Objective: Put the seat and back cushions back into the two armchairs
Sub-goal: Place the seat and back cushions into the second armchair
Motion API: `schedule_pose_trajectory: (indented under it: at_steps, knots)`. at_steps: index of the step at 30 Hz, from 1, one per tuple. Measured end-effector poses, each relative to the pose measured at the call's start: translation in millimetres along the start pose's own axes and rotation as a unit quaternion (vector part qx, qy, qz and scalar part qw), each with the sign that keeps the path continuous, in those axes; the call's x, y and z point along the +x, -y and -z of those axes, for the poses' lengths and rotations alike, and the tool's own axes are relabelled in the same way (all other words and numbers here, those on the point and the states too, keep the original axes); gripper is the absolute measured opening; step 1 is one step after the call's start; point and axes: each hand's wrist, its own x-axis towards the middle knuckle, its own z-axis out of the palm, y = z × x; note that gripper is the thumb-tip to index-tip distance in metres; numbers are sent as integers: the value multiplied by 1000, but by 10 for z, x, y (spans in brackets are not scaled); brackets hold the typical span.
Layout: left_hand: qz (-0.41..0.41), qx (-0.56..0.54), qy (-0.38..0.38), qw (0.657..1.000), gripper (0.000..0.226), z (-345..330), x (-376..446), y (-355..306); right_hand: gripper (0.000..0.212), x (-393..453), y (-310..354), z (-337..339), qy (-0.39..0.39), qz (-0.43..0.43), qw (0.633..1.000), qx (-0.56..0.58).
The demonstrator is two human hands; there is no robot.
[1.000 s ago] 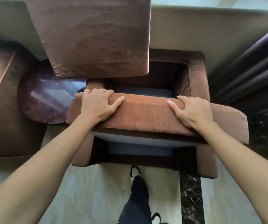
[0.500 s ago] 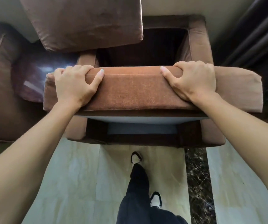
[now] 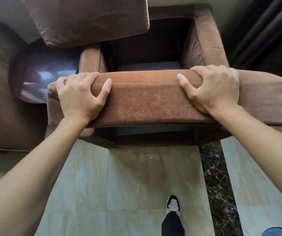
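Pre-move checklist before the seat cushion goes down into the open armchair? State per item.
1. Grip: left hand and right hand both curl over the seat cushion near its ends: ok.
2. Cushion level: roughly flat across the hands: ok.
3. Seat well of the armchair free: nothing visible lying in it, but the cushion hides the middle: cannot tell.
4. Alignment: cushion overhangs both armrests sideways, so it sits crosswise or too wide: not ok.
5. Back cushion out of the path: it rests over the left armrest's rear corner: not ok.
6. Footing: shoe on bare floor: ok.
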Motion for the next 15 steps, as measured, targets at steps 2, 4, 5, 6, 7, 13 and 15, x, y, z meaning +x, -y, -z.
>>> schedule_pose_trajectory:
  at_steps: [2,4,5,6,7,13,15]
  knots:
    - [-5,-2,-8,1000,58,-1,-239,36,74,-256,55,6,-6,-9,1000,-3]
    - [-8,-5,-17,1000,59,-12,-525,67,72,-565,126,31,-10,-20,1000,4]
    - [-10,-5,-22,1000,61,-21,-683,84,71,-741,158,38,-12,-25,1000,8]
    - [-12,-5,-26,1000,62,-37,-859,98,70,-935,177,19,-16,-28,999,12]
    - [-17,-5,-35,999,62,-60,-1056,116,68,-1155,202,-4,-21,-33,999,16]
    - [-58,-2,-117,991,55,-360,-2068,208,71,-2259,213,-261,-76,-38,996,18]
    - [-65,4,-129,989,54,-459,-2257,242,65,-2494,214,-375,-105,-33,994,25]
